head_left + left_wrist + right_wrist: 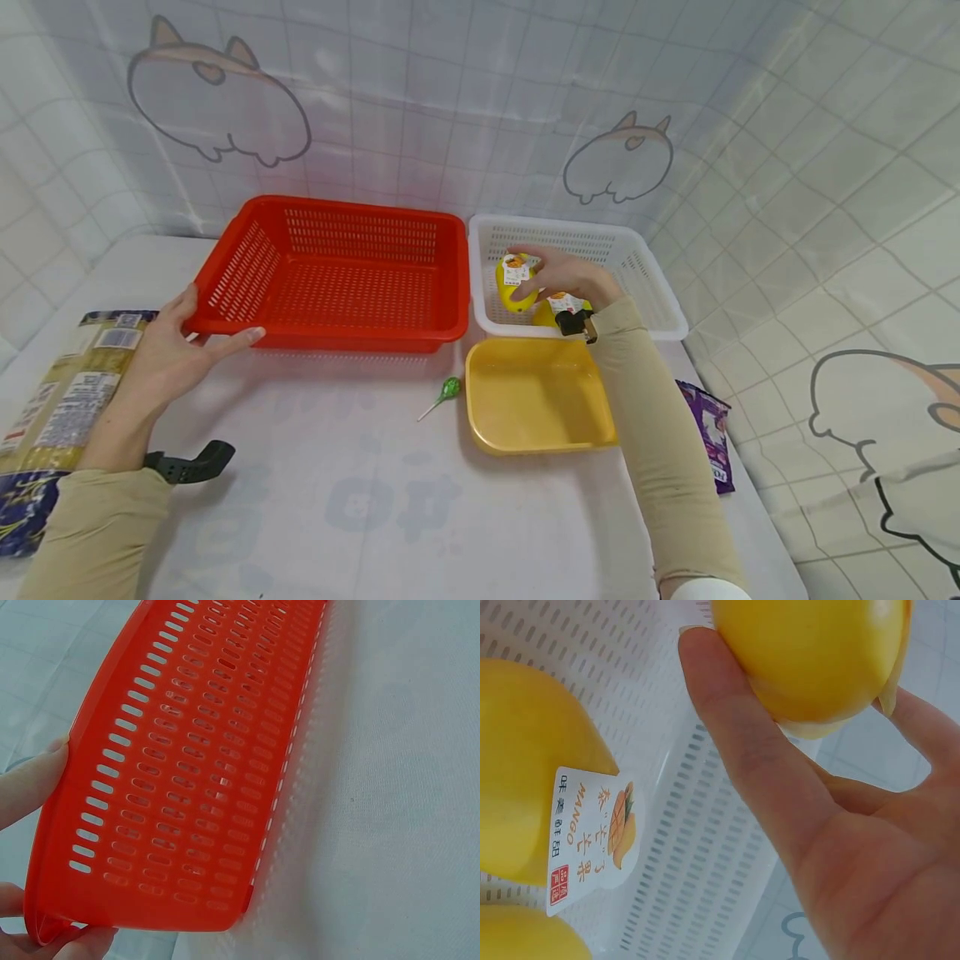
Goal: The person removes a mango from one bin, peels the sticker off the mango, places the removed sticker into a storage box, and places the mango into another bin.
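Note:
My left hand grips the front left corner of a red slotted plastic basket; in the left wrist view fingers bend over the rim of the red basket. My right hand is over a white slotted basket and holds a yellow mango with a white label. From the right wrist, the held mango sits between thumb and fingers. Another mango lies below in the white basket, its label printed MANGO, beside a further yellow one.
A yellow tray stands in front of the white basket, with a green-wrapped lollipop to its left. A long yellow-and-blue package lies beneath my left forearm. Purple packets lie at the right edge, near the tiled-pattern curtain.

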A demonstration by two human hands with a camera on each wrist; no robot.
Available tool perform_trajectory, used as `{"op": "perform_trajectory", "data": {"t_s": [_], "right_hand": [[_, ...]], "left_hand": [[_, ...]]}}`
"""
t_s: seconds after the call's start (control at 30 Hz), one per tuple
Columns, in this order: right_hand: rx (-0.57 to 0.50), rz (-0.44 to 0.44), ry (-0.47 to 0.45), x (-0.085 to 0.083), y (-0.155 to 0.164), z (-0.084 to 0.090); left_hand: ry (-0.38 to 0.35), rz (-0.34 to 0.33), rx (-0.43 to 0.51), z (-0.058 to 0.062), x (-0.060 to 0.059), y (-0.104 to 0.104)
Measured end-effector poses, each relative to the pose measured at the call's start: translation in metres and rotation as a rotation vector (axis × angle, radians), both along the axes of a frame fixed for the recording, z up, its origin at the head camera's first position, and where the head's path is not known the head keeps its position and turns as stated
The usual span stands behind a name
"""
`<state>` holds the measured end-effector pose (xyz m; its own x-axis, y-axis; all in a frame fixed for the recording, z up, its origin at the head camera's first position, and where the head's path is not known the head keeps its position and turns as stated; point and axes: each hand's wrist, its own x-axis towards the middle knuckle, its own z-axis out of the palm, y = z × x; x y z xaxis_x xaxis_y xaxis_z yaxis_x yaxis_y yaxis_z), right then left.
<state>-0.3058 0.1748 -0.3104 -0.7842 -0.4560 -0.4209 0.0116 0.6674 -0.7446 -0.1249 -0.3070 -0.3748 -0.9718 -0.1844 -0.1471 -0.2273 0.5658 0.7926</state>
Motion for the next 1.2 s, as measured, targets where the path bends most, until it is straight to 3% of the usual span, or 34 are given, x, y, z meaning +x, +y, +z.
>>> {"op": "perform_trajectory", "data": {"t_s": [0.6,1.2], "right_hand": [[-0.005,-0.071,0.056,0.018,0.002,0.011],[-0.007,-0.088,0.217,0.044,0.007,0.010]], "left_hand": [[0.006,-0.016,-0.009,-0.001,0.002,-0.001],[-0.007,-0.007,-0.038,0.001,0.002,0.000]]}}
